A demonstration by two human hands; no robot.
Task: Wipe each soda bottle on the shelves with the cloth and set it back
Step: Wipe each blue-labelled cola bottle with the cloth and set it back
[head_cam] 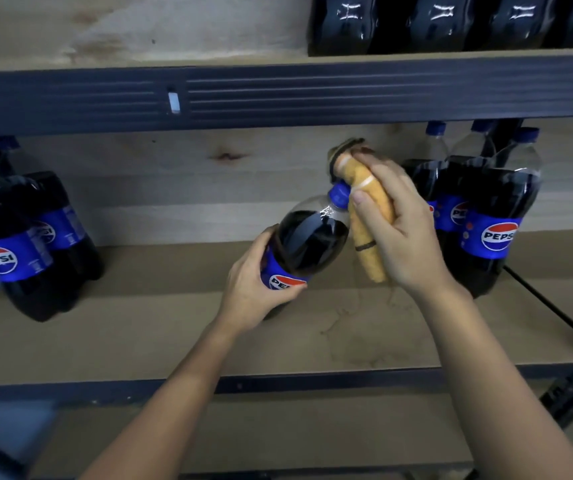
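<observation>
— Head view: where is the bottle?
— The left hand [257,278] grips the tilted soda bottle [307,237] round its label, above the middle shelf [174,327].
— And the other?
— The right hand [399,230], arm reaching forward, clutches the yellow cloth [369,216] against the blue cap [340,195].

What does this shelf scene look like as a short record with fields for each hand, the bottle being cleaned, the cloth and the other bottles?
left hand: left hand grips the held bottle around its label
right hand: right hand holds the yellow cloth
held bottle: tilted, blue cap toward the cloth, dark soda inside
cloth: bunched, touching the cap and neck
other bottles: left group and right group stand on the same shelf; more on the upper shelf
</observation>
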